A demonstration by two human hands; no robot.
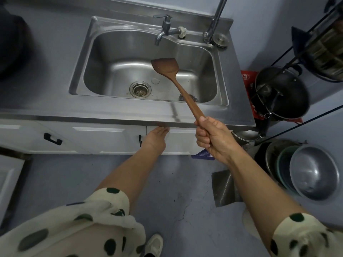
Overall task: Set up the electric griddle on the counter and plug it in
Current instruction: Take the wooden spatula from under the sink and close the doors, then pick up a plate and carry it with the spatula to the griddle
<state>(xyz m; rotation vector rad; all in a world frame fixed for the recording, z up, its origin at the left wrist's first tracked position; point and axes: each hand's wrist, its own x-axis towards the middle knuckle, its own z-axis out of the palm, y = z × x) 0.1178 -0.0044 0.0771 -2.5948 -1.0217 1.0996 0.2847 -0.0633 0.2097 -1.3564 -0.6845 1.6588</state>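
My right hand (210,138) is closed around the handle of a wooden spatula (168,68), whose flat blade hangs over the steel sink basin (115,52). My left hand (157,136) is flat, fingers together, with its fingertips under the front lip of the steel counter (37,101), against the white cabinet door (104,138). It holds nothing. A dark round shape (11,47) sits on the counter at the far left edge; I cannot tell what it is. No cord or plug is in view.
A tap (166,28) and a taller spout (215,21) stand behind the basin. A scouring pad (188,98) lies in the basin. On the right, a wire rack holds a black lidded pot (282,91). Stacked steel bowls (313,171) sit on the floor.
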